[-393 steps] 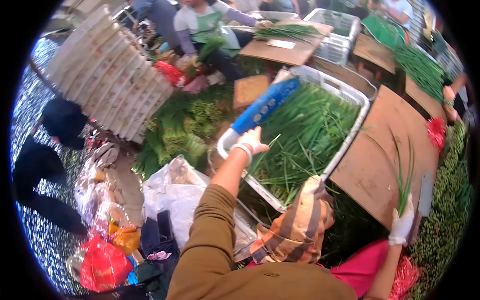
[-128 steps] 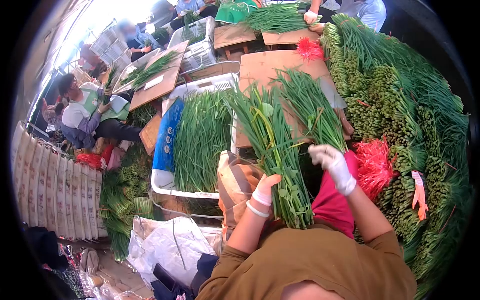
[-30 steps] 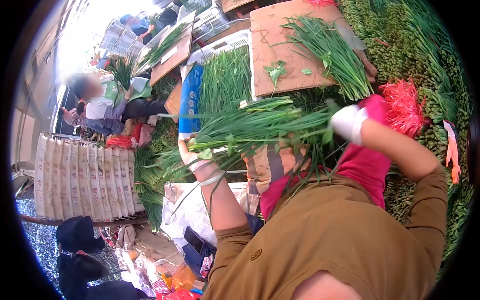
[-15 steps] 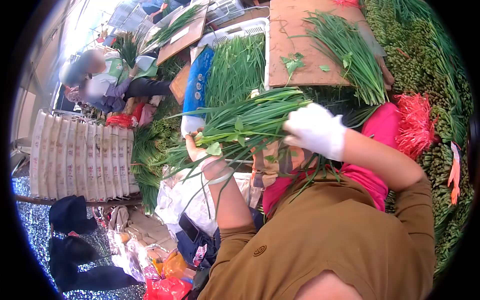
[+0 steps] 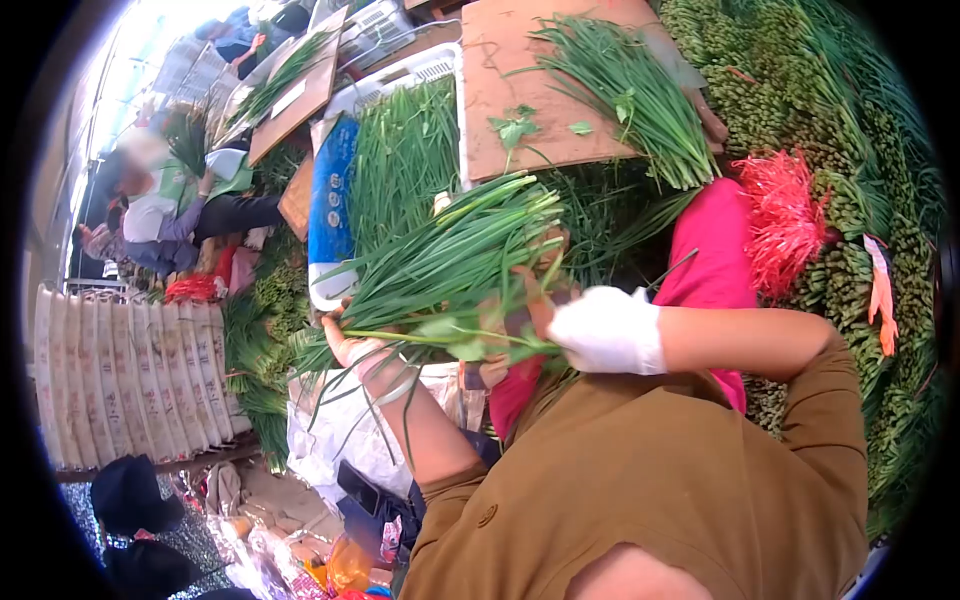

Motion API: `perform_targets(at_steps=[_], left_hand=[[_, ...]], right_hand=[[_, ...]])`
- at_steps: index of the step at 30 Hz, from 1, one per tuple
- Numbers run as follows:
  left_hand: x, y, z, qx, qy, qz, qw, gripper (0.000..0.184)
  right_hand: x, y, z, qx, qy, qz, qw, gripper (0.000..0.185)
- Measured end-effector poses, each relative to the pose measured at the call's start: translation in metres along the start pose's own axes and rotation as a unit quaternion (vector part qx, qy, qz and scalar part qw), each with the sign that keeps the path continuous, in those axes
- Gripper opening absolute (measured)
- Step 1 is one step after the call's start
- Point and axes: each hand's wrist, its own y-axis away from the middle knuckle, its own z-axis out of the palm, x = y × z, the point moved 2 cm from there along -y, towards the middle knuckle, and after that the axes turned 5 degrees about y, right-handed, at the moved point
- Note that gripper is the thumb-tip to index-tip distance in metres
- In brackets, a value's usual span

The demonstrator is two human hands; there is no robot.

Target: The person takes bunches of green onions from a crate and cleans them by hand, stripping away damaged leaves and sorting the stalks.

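Observation:
My left hand (image 5: 352,348) is wrapped under the leaf end of a bunch of green chives (image 5: 450,250), palm up. The bunch slants upward, its pale stem ends at the upper right. Along its near side lies a leafy weed (image 5: 470,338) with broad leaves and a long stem, partly blurred. My right hand (image 5: 605,330), in a white glove with bare fingertips, is closed at the weed's right end, beside the bunch. Its grip is partly smeared by motion. Loose blades hang over my left wrist.
A white crate (image 5: 464,120) holds more chives. On a brown board (image 5: 500,60) lies another bunch (image 5: 635,95). Red ties (image 5: 783,225) and stacked stems (image 5: 745,100) are at right. A phone (image 5: 360,487) lies at lower left. Another person (image 5: 165,215) sits at far left.
My right hand has come off the stem ends and moved down toward my body, with the leafy weed now at the bunch's near edge. The view has shifted, so surroundings appear further left.

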Motion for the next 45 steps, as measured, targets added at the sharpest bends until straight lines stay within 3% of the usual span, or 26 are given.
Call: perform_targets(at_steps=[4,6,8,10,12,13,14,17,20,21,22,25,27,28,29,30,32,34,35,36,37,38,39,40,43,45], left_hand=[[0.007,-0.034,-0.035,0.074,-0.001,0.000,0.997,0.028],[0.009,-0.041,-0.046,0.073,-0.004,-0.043,0.996,0.030],[0.015,-0.059,-0.073,0.044,-0.048,-0.069,0.995,0.030],[0.015,-0.057,-0.076,0.057,-0.051,-0.057,0.995,0.034],[0.013,-0.051,-0.072,0.073,-0.059,-0.045,0.995,0.036],[0.011,-0.046,-0.069,0.076,-0.064,-0.043,0.994,0.040],[0.014,-0.047,-0.072,0.071,-0.068,-0.035,0.995,0.040],[0.022,-0.039,-0.077,0.072,-0.045,-0.050,0.995,0.039],[0.031,-0.051,-0.107,0.040,-0.037,-0.032,0.998,0.037],[0.032,-0.051,-0.111,0.034,-0.038,-0.035,0.998,0.036],[0.033,-0.052,-0.116,0.027,-0.039,-0.037,0.998,0.036],[0.031,-0.059,-0.132,0.030,-0.025,-0.051,0.998,0.036],[0.030,-0.062,-0.140,0.033,-0.024,-0.039,0.998,0.037],[0.029,-0.063,-0.144,0.033,-0.024,-0.033,0.999,0.037],[0.029,-0.063,-0.145,0.030,-0.034,-0.038,0.998,0.038],[0.028,-0.060,-0.144,0.026,-0.041,-0.027,0.998,0.038],[0.023,-0.051,-0.136,0.015,-0.056,-0.008,0.998,0.038],[0.020,-0.045,-0.127,0.012,-0.066,0.009,0.998,0.038],[0.019,-0.040,-0.121,0.011,-0.072,0.018,0.997,0.038],[0.018,-0.034,-0.112,0.009,-0.079,0.027,0.997,0.038],[0.015,-0.016,-0.090,0.019,-0.052,0.038,0.998,0.037],[0.017,-0.017,-0.090,-0.017,-0.041,0.032,0.999,0.035],[0.022,-0.020,-0.095,-0.054,-0.029,0.027,0.998,0.034],[0.029,-0.023,-0.101,-0.089,-0.019,0.021,0.996,0.032],[0.046,-0.010,-0.089,-0.138,0.018,-0.007,0.990,0.029],[0.051,-0.002,-0.087,-0.138,-0.004,0.012,0.990,0.029]], right_hand=[[0.042,0.067,-0.007,-0.229,-0.020,0.084,0.970,0.017],[0.080,0.078,-0.002,-0.291,-0.013,0.174,0.941,0.022],[0.127,0.073,0.014,-0.172,0.137,0.074,0.973,0.018],[0.165,0.051,0.023,-0.116,0.200,0.199,0.953,0.019],[0.204,0.033,0.060,-0.097,0.326,0.135,0.931,0.028],[0.232,0.026,0.095,-0.095,0.370,0.168,0.909,0.038],[0.259,0.018,0.123,-0.134,0.351,0.265,0.888,0.041],[0.259,0.018,0.110,-0.363,0.339,0.162,0.853,0.026],[0.202,0.021,0.043,-0.360,0.295,0.190,0.864,0.025],[0.194,0.021,0.027,-0.368,0.272,0.272,0.847,0.022],[0.168,0.033,-0.014,-0.236,0.231,0.283,0.900,0.020],[0.152,0.061,-0.106,-0.092,0.197,0.297,0.930,0.013],[0.153,0.085,-0.160,0.099,0.201,0.267,0.937,0.015],[0.137,0.081,-0.197,0.008,0.129,0.388,0.913,0.016],[0.180,0.104,-0.191,0.153,0.289,0.293,0.898,0.029],[0.180,0.108,-0.201,0.184,0.408,0.301,0.842,0.042],[0.195,0.095,-0.193,0.293,0.501,0.215,0.786,0.054],[0.172,0.054,-0.165,0.254,0.192,0.252,0.914,0.067],[0.189,0.031,-0.125,0.263,0.077,0.206,0.939,0.059],[0.176,0.004,-0.095,0.226,-0.177,0.238,0.928,0.054],[0.181,-0.026,-0.058,0.175,-0.202,0.199,0.943,0.050],[0.187,-0.057,-0.012,0.221,-0.195,0.078,0.952,0.043],[0.170,-0.074,-0.003,0.156,-0.409,0.171,0.883,0.037],[0.142,-0.088,0.006,0.078,-0.598,0.254,0.756,0.031],[0.118,-0.103,0.009,0.173,-0.635,0.144,0.739,0.016],[0.122,-0.087,0.007,0.170,-0.630,0.156,0.742,0.014]])
